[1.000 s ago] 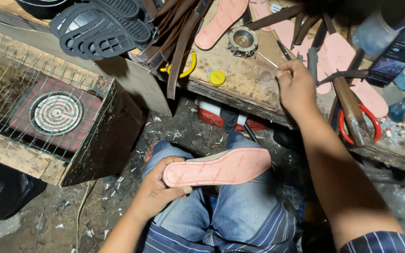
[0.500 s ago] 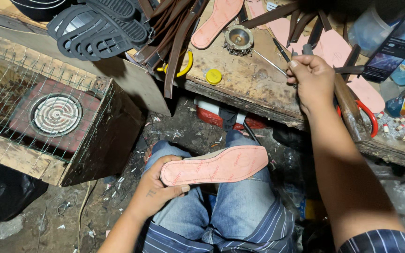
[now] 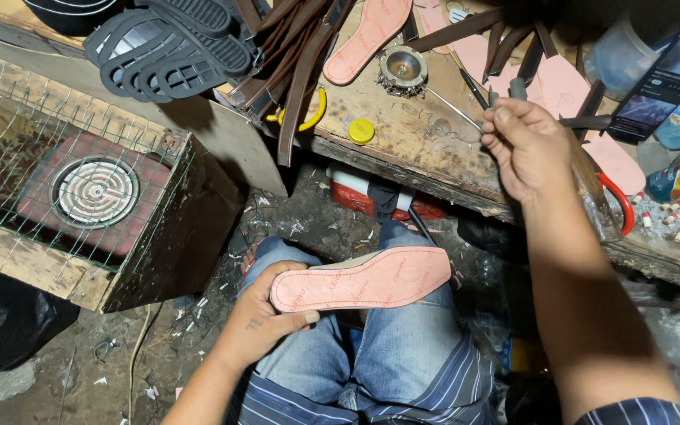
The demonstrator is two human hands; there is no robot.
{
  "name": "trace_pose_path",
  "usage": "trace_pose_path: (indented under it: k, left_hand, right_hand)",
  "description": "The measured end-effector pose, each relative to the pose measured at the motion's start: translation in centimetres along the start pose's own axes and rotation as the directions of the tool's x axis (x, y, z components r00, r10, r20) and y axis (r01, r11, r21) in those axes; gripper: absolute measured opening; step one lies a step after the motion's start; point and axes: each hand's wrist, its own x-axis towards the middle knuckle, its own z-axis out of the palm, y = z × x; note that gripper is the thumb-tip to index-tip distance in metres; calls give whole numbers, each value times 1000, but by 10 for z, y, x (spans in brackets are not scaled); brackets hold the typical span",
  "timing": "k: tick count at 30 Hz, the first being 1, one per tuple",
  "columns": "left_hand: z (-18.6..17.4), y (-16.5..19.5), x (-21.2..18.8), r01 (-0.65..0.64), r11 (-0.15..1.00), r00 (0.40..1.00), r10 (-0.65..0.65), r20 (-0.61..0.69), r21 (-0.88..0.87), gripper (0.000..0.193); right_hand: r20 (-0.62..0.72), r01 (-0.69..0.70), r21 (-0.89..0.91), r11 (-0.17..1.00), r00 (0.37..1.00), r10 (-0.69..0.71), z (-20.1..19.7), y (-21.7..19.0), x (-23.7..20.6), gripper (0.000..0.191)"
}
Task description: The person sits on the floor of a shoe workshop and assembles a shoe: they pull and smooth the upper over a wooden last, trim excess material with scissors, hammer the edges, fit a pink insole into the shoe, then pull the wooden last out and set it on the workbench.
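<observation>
My left hand (image 3: 265, 315) grips the heel end of a pink shoe insole (image 3: 364, 278), holding it flat above my jeans-clad knees. My right hand (image 3: 530, 145) is raised over the wooden workbench (image 3: 415, 142), fingers pinched on a thin metal tool with a dark handle (image 3: 474, 88) that points up and left. More pink insoles (image 3: 367, 31) and a small round metal tin (image 3: 403, 69) lie on the bench just beyond that hand.
Black rubber soles (image 3: 171, 47) and brown leather straps (image 3: 301, 71) lie at the bench's left. A wire-covered wooden box holds a coil heater (image 3: 94, 191). Red-handled pliers (image 3: 619, 201), a yellow cap (image 3: 360, 131), a phone (image 3: 663, 86) and bottles sit right. The floor is littered.
My right hand lifted off the bench and drew back toward me, now pinching the thin tool. My left hand and the insole stayed over my knees.
</observation>
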Motion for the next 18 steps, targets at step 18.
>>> trace_pose_path:
  k: [18]
  left_hand:
    - [-4,0,-1,6,999,1000,-6,6,-32,64]
  right_hand:
    - [201,299,-899,321,931,-306,34,38,20,20]
